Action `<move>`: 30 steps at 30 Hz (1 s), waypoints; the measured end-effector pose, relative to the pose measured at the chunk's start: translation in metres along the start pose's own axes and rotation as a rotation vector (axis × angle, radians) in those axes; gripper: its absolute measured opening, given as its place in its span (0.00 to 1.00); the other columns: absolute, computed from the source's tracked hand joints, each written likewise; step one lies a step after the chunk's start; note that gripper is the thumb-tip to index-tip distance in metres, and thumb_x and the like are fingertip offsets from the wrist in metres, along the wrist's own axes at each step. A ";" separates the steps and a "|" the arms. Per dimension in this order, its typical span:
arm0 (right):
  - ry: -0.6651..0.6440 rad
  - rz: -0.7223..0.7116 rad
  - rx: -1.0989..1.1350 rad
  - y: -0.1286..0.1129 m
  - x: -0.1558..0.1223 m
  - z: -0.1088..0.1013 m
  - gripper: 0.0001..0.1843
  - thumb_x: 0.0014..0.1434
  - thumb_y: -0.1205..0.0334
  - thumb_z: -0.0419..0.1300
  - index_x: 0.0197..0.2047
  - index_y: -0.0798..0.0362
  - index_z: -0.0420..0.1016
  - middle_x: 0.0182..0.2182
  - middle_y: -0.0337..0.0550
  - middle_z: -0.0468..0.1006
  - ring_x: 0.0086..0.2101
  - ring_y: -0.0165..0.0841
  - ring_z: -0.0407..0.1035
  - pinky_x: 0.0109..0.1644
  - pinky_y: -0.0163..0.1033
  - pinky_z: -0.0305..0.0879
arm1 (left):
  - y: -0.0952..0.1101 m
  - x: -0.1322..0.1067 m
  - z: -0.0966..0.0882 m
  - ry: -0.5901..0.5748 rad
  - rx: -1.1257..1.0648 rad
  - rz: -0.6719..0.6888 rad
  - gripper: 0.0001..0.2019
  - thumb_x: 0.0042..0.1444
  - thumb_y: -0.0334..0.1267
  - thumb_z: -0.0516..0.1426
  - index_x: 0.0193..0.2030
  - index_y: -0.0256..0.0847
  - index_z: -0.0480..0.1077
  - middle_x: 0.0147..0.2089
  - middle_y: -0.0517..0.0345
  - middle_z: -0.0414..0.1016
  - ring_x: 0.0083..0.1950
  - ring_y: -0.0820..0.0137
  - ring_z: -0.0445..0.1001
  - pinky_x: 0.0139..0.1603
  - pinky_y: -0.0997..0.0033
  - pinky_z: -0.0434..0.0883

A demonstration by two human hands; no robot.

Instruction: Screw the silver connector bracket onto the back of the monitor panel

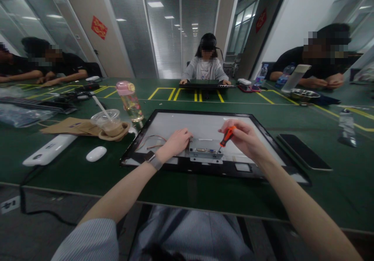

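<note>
A flat monitor panel [201, 124] with a black frame lies back side up on the table before me. Near its front edge sits a silver metal bracket [201, 156] with connector ports along its face. My left hand [176, 141], with a watch on the wrist, grips the bracket's left end, fingers closed against it. In my right hand [244, 137] is an orange-and-black screwdriver [227, 136], pinched by the handle. The screwdriver leans, its tip pointing down at the right part of the bracket's port face. Thin wires [152, 139] lie on the panel left of my left hand.
Left of the panel are a white mouse [96, 154], a white power strip [49, 150], a plastic cup [109, 122] in a brown carrier and a pink-lidded bottle [130, 101]. A black phone [304, 151] lies to the right. Several people sit around the green table [163, 191].
</note>
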State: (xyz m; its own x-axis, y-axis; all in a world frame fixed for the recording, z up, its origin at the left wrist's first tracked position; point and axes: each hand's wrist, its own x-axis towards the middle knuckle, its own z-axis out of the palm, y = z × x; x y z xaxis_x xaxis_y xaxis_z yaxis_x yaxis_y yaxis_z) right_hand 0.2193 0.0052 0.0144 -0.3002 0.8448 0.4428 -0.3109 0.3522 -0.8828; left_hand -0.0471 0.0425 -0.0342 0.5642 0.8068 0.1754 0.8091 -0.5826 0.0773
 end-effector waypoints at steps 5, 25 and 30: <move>-0.036 0.030 0.022 -0.001 -0.002 0.002 0.09 0.62 0.48 0.67 0.41 0.41 0.81 0.36 0.39 0.80 0.40 0.36 0.75 0.50 0.46 0.73 | 0.000 0.001 0.001 -0.001 0.012 0.006 0.15 0.68 0.28 0.48 0.53 0.38 0.74 0.49 0.49 0.73 0.50 0.62 0.74 0.53 0.61 0.71; 0.059 0.020 0.032 0.001 0.002 0.004 0.12 0.58 0.45 0.69 0.33 0.43 0.79 0.36 0.38 0.77 0.40 0.36 0.73 0.59 0.53 0.69 | 0.000 -0.001 -0.001 0.014 -0.010 0.016 0.15 0.68 0.29 0.48 0.53 0.38 0.73 0.49 0.49 0.73 0.50 0.62 0.74 0.53 0.61 0.71; 0.043 0.015 -0.013 0.002 0.001 0.002 0.10 0.57 0.46 0.70 0.36 0.41 0.80 0.35 0.38 0.78 0.39 0.37 0.73 0.59 0.54 0.68 | 0.001 -0.001 -0.002 0.000 -0.005 -0.002 0.15 0.69 0.29 0.47 0.53 0.38 0.73 0.50 0.49 0.73 0.50 0.62 0.74 0.53 0.61 0.71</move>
State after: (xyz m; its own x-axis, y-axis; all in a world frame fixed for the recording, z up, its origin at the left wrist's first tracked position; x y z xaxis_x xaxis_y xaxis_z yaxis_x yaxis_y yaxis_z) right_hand 0.2170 0.0057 0.0132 -0.2660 0.8666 0.4223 -0.2950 0.3439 -0.8915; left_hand -0.0467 0.0411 -0.0322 0.5624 0.8081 0.1752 0.8094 -0.5813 0.0830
